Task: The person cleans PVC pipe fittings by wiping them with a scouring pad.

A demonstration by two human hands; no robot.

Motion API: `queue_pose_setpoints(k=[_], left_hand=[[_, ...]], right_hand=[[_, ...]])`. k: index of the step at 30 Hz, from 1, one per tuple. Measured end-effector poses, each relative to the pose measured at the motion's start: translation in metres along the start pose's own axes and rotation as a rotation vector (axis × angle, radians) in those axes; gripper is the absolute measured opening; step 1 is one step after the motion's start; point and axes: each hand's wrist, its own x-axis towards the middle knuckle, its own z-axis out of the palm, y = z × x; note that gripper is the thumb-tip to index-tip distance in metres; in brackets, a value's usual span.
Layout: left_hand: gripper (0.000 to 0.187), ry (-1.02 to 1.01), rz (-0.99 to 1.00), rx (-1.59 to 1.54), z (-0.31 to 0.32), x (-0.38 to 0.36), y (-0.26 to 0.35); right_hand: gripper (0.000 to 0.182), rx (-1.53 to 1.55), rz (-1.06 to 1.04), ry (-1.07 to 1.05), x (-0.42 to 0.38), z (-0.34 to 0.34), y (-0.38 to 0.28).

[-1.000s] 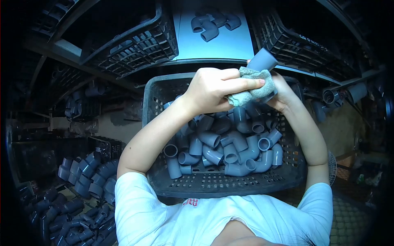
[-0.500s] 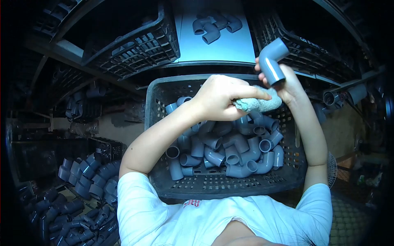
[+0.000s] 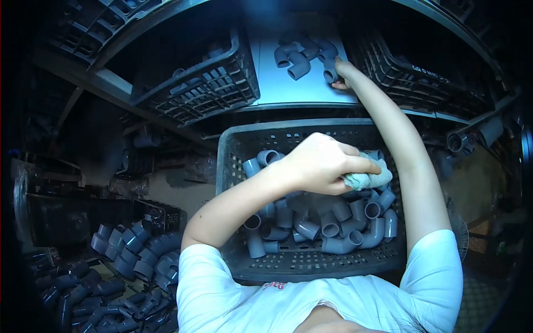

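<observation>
My left hand point(image 3: 321, 165) is closed around a pale green cloth point(image 3: 373, 175), above a black crate point(image 3: 223, 166) that holds many grey pipe elbows point(image 3: 350, 225). At the far right of the white board point(image 3: 272, 91), my right hand point(image 3: 346, 73) has its fingers around a grey pipe elbow point(image 3: 330, 74). Beside it on the board lie several other elbows point(image 3: 300, 65). My left hand and the cloth hide part of the crate's contents.
Black crates stand on either side of the board, one at the left point(image 3: 205, 83) and one at the right point(image 3: 422, 83). Heaps of grey fittings point(image 3: 133, 250) lie at the lower left. A shelf edge point(image 3: 183, 16) crosses the top.
My right hand has moved the pipe elbow from above the crate up to the white board. The cloth stays in my left hand, now apart from the elbow. The view has shifted slightly.
</observation>
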Motion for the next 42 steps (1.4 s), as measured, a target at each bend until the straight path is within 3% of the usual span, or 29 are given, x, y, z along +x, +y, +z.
queue_pose_setpoints(k=[6,8,14,16,18,20,22,24,27,28,30,32,33,34,36,39,40,42], left_hand=[[0.043,-0.307,-0.085,0.083,0.016,-0.006,-0.008],[0.044,-0.484,-0.111,0.114,0.018,-0.005,-0.007],[0.040,-0.481,-0.145,0.110,0.023,-0.010,-0.009],[0.031,-0.513,-0.178,0.137,0.019,-0.011,-0.009],[0.027,-0.582,-0.221,0.189,0.009,-0.009,-0.008],[0.024,-0.645,-0.274,0.234,0.003,-0.012,-0.010],[0.024,-0.584,-0.333,0.218,-0.007,-0.016,-0.011],[0.027,-0.527,-0.369,0.186,-0.017,-0.015,-0.017],[0.039,-0.323,-0.342,0.238,-0.018,-0.021,-0.036],[0.039,-0.234,-0.313,0.258,-0.020,-0.021,-0.040],[0.036,-0.243,-0.470,0.200,-0.025,-0.017,-0.043],[0.034,-0.104,-0.419,0.124,-0.024,-0.016,-0.043],[0.034,-0.106,-0.408,0.127,-0.024,-0.014,-0.044],[0.033,-0.058,-0.410,0.029,-0.025,-0.012,-0.047],[0.032,-0.010,-0.409,-0.061,-0.023,-0.010,-0.050],[0.024,0.366,-0.475,-0.193,-0.018,-0.008,-0.057],[0.024,0.361,-0.467,-0.178,-0.016,-0.010,-0.062],[0.023,0.599,-0.627,-0.121,-0.015,-0.014,-0.071]], right_hand=[[0.035,0.200,-0.096,0.129,-0.015,0.048,-0.001],[0.037,0.175,-0.115,0.167,-0.013,0.054,0.000],[0.035,-0.014,-0.269,0.190,0.013,0.050,0.005],[0.035,0.025,-0.340,0.171,-0.040,0.043,-0.003],[0.034,-0.284,-0.668,0.216,-0.022,0.035,0.007],[0.029,-0.340,-1.313,0.304,-0.069,0.027,0.025],[0.022,-0.593,-1.643,0.265,-0.153,0.010,0.040],[0.018,-0.644,-1.772,0.282,-0.211,0.000,0.060],[0.014,-0.772,-1.571,0.345,-0.257,-0.018,0.097],[0.020,-0.805,-1.386,0.316,-0.262,-0.024,0.104],[0.032,-1.060,-0.800,0.162,-0.269,-0.041,0.095],[0.046,-1.385,-0.548,0.048,-0.263,-0.059,0.100],[0.054,-1.529,-0.536,0.004,-0.258,-0.063,0.109],[0.061,-1.654,-0.415,-0.173,-0.251,-0.062,0.111],[0.060,-1.690,-0.351,-0.393,-0.227,-0.052,0.123],[0.058,-1.764,-0.358,-0.544,-0.207,-0.039,0.121],[0.058,-1.756,-0.372,-0.532,-0.207,-0.040,0.119],[0.056,-1.618,-0.394,-0.558,-0.213,-0.045,0.119]])
